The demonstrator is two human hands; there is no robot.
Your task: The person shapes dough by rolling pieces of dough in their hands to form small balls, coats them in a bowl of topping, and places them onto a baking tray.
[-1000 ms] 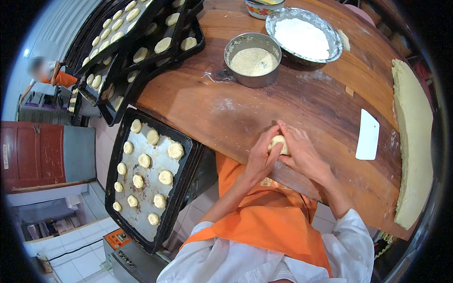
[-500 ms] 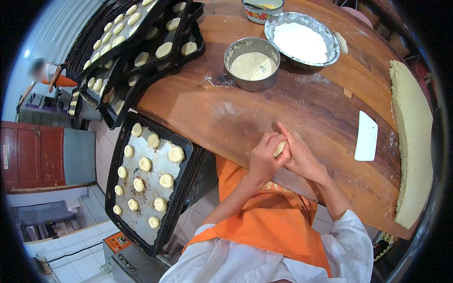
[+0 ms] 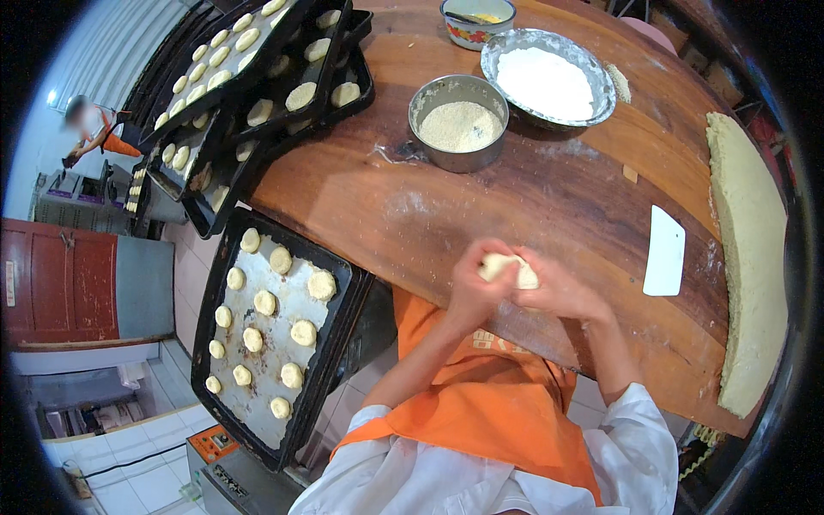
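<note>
Between my two hands is a pale piece of dough (image 3: 508, 269), held just above the front edge of the wooden table (image 3: 360, 193). My left hand (image 3: 475, 283) wraps its left side, with the thumb across the front. From the right, my right hand (image 3: 554, 285) closes round the same piece; its fingers are slightly blurred. To my left, a black baking tray (image 3: 333, 319) carries several round dough pieces (image 3: 264, 302). Beyond my hands stands a round metal tin (image 3: 457, 154) partly filled with pale crumbs or seeds (image 3: 462, 126).
A metal bowl of white flour (image 3: 545, 81) and a flowered enamel bowl (image 3: 477, 33) stand at the back. At right lie a white scraper (image 3: 665, 251) and a long dough slab (image 3: 748, 257). Stacked trays (image 3: 257, 103) rise at far left; another person (image 3: 99, 133) stands beyond.
My hands have gone from palms pressed together to gripping the dough from both sides, so more of it shows. The person in the background has shifted their arms and leaned differently.
</note>
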